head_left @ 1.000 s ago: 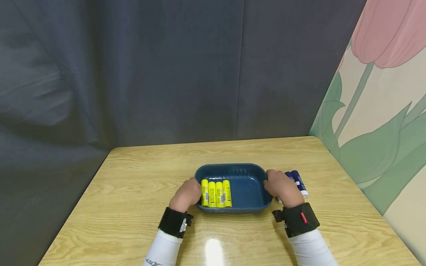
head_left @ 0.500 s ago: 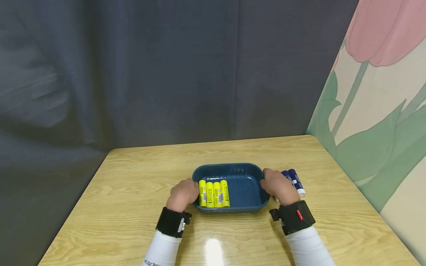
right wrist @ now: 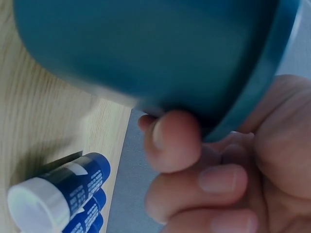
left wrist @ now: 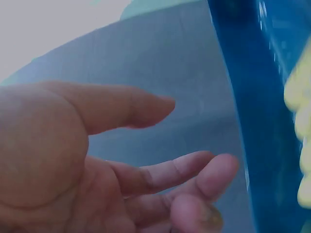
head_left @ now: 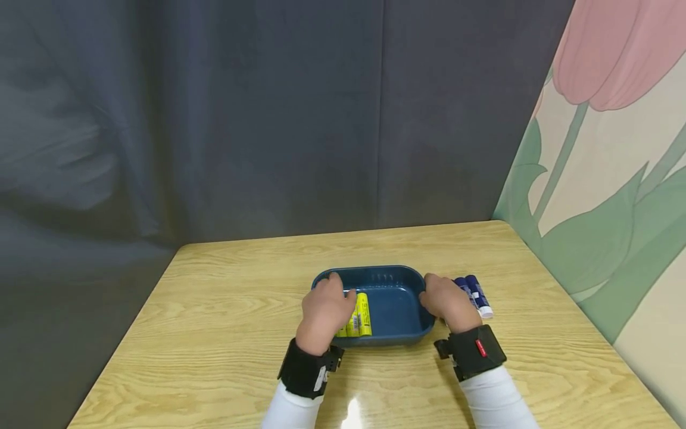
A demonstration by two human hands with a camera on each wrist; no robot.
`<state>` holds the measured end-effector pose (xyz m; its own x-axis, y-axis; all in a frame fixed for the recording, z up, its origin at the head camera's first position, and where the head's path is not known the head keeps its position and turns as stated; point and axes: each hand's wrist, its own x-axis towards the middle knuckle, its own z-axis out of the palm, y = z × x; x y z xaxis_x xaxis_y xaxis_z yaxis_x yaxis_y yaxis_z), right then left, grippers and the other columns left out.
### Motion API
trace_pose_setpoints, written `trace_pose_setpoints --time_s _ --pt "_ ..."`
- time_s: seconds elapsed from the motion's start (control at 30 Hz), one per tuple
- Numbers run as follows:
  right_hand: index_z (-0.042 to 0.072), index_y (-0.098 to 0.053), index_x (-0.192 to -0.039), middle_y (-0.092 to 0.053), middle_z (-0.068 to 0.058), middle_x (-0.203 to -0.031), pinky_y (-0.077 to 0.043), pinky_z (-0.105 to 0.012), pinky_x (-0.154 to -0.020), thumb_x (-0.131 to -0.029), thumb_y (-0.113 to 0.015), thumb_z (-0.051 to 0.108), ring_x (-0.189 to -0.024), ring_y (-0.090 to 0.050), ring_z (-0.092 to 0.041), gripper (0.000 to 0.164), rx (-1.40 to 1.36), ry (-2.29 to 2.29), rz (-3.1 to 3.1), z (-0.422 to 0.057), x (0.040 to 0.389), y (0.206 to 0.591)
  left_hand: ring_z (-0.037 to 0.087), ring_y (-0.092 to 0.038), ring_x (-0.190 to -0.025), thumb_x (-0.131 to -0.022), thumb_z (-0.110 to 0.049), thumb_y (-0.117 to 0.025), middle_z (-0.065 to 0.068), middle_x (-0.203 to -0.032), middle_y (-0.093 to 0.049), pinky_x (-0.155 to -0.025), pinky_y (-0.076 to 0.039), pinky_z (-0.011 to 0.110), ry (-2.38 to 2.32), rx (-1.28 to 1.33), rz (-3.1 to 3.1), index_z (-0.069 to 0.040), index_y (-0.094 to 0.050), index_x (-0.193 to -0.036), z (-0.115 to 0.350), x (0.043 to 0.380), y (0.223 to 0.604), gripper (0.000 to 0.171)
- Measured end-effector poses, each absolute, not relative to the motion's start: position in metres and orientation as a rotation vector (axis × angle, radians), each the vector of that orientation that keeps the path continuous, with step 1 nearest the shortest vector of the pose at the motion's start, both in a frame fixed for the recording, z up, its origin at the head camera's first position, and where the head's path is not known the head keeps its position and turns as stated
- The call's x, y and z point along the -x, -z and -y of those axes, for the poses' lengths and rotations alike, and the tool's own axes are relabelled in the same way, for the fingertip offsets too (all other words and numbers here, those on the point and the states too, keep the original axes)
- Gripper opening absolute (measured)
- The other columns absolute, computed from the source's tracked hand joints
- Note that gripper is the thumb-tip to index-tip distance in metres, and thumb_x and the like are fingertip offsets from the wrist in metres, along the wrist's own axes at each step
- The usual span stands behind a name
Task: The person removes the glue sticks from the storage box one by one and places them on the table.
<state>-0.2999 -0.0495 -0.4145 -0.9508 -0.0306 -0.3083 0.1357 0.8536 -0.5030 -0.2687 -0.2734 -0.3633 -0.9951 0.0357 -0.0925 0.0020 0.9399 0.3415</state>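
A blue baking dish (head_left: pixel 396 310) sits on the table, several yellow glue sticks (head_left: pixel 364 314) lying side by side in its left part. My left hand (head_left: pixel 328 307) is over the dish's left end and hides some of the sticks in the head view. In the left wrist view its thumb and fingers are apart, with nothing between them, beside the dish wall (left wrist: pixel 238 97). My right hand (head_left: pixel 449 301) grips the dish's right end; the right wrist view has its fingers curled under the rim (right wrist: pixel 265 73).
Behind the right hand lie several dark blue glue sticks (head_left: pixel 478 296) with white caps, close to the dish's right end. The wooden table (head_left: pixel 214 333) meets a dark grey curtain (head_left: pixel 278 119) at the back and a wall (head_left: pixel 616 238) painted with tulips on the right.
My left hand has let go of the dish's left end and moved right, over the yellow glue sticks. The right hand keeps its grip, and the dish has hardly moved.
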Motion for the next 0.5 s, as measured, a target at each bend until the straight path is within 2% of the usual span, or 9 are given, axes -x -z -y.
trace_pose_setpoints --time_s 0.07,0.2,0.3,0.4,0.5 --pt "-0.008 -0.044 -0.127 -0.056 -0.018 -0.087 -0.043 -0.031 -0.046 -0.092 -0.046 0.011 -0.057 -0.055 -0.023 0.039 -0.076 0.772 -2.723 0.049 0.301 0.415 0.022 -0.051 -0.058 -0.093 -0.037 -0.056 0.015 -0.101 -0.062 -0.054 -0.04 0.036 -0.508 -0.064 -2.974 0.0 -0.043 -0.136 0.263 0.269 0.368 0.058" --pt "-0.008 -0.044 -0.126 -0.055 -0.017 -0.086 -0.044 -0.031 -0.046 -0.092 -0.045 0.01 -0.057 -0.056 -0.023 0.038 -0.069 0.777 -2.724 0.05 0.302 0.417 0.02 -0.051 -0.053 -0.09 -0.037 -0.06 0.01 -0.081 -0.062 -0.051 -0.039 0.035 -0.505 -0.104 -2.949 -0.001 -0.045 -0.135 0.246 0.273 0.38 0.06" --pt "-0.008 -0.045 -0.125 -0.055 -0.017 -0.087 -0.044 -0.031 -0.046 -0.092 -0.045 0.01 -0.058 -0.056 -0.023 0.038 -0.063 0.778 -2.728 0.051 0.303 0.418 0.021 -0.057 -0.06 -0.088 -0.036 -0.063 0.011 -0.084 -0.064 -0.054 -0.043 0.037 -0.486 -0.112 -2.977 0.002 -0.049 -0.13 0.238 0.276 0.392 0.059" --pt "-0.007 -0.046 -0.124 -0.056 -0.017 -0.088 -0.044 -0.031 -0.047 -0.092 -0.046 0.01 -0.059 -0.055 -0.023 0.037 -0.054 0.773 -2.733 0.05 0.303 0.419 0.024 -0.063 -0.074 -0.086 -0.036 -0.065 0.014 -0.097 -0.066 -0.062 -0.048 0.041 -0.444 -0.112 -3.009 0.004 -0.054 -0.122 0.232 0.278 0.402 0.055" --pt "-0.007 -0.047 -0.122 -0.056 -0.017 -0.088 -0.043 -0.032 -0.048 -0.091 -0.046 0.01 -0.061 -0.055 -0.023 0.036 -0.043 0.763 -2.741 0.05 0.304 0.419 0.025 -0.064 -0.079 -0.084 -0.036 -0.066 0.014 -0.097 -0.066 -0.064 -0.049 0.043 -0.416 -0.097 -3.004 0.003 -0.057 -0.118 0.229 0.28 0.41 0.052"
